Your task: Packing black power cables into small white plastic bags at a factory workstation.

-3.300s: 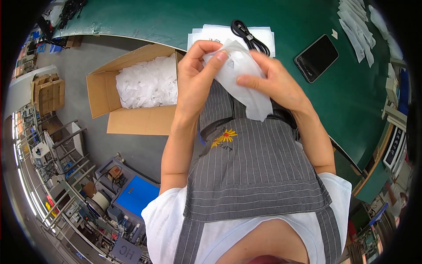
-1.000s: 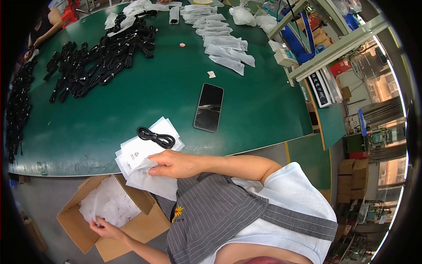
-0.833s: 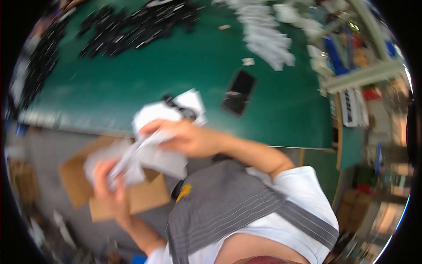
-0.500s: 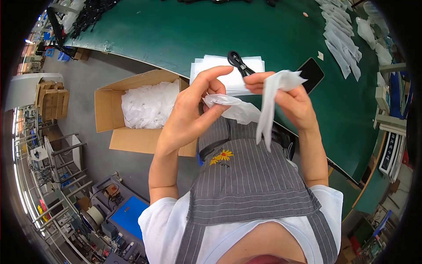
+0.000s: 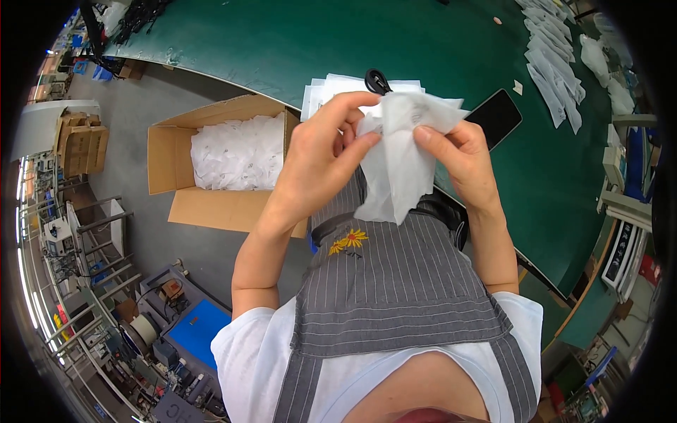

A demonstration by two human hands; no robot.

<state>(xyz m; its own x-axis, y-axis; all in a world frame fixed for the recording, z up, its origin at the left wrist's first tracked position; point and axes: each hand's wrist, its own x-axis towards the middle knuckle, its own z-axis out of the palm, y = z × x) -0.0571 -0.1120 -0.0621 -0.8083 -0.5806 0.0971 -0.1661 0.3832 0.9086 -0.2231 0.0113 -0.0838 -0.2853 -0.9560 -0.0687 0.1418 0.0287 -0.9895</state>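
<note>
My left hand [image 5: 314, 158] has its thumb and fingers closed on the edge of a thin white translucent bag [image 5: 377, 173]. Across from it, my right hand [image 5: 462, 162] pinches white bag material [image 5: 409, 141] between thumb and fingers. The sheets overlap and hang down over my apron, so I cannot tell how many bags there are. Above them the looped end of a coiled black cable [image 5: 377, 82] sticks out; its lower part is hidden behind the bag, and whether my right fingers grip it does not show.
Beyond my hands, a stack of white sheets [image 5: 317, 92] lies at the edge of the green table [image 5: 451, 49]. A black phone [image 5: 499, 118] is right of my right hand. Filled white bags [image 5: 553, 77] line the far right. An open cardboard box [image 5: 169, 158] of white bags stands left.
My hands have come closer together. The bag material in my right hand has swung left and now spreads between both hands, covering most of the cable that showed before.
</note>
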